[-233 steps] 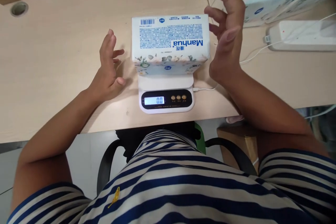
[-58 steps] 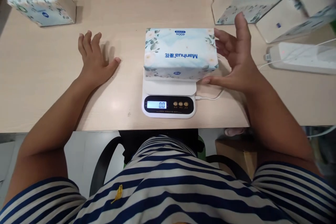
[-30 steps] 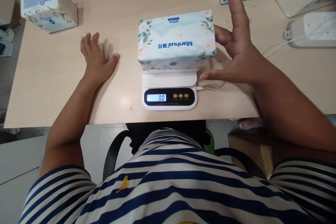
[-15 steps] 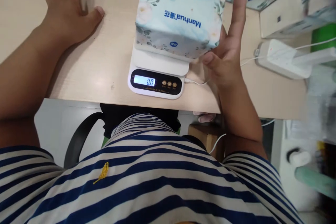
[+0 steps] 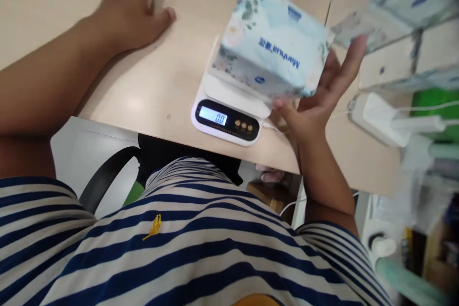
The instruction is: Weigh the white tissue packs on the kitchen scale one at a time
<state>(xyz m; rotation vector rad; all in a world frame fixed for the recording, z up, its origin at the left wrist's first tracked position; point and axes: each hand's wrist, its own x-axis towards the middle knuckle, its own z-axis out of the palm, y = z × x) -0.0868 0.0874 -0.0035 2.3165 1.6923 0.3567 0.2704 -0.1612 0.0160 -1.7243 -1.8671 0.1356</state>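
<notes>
My right hand (image 5: pixel 319 93) grips the right end of a pale blue, flower-printed tissue pack (image 5: pixel 276 45), thumb at its near corner and the other fingers partly hidden behind it. The pack is over a white digital scale (image 5: pixel 201 91) and hides most of its platform. On the scale's lit display (image 5: pixel 213 115) the reading is 0.0, with several gold buttons beside it. Off to the left, my left hand (image 5: pixel 129 14) lies flat on the light wooden table (image 5: pixel 150 91), holding nothing, its thumb spread and its fingertips cut off by the top edge.
More tissue packs (image 5: pixel 389 62) are gathered at the upper right. Below them lies a white power strip (image 5: pixel 376 117) with plugs and cables. A thin white cable (image 5: pixel 274 127) runs from the scale's right side. The table's near edge is close to my striped shirt (image 5: pixel 201 253).
The view has turned, so the table and scale appear tilted and shifted to the right. My right hand still has the tissue pack, now slightly further right over the scale. The display still reads 0.0.
</notes>
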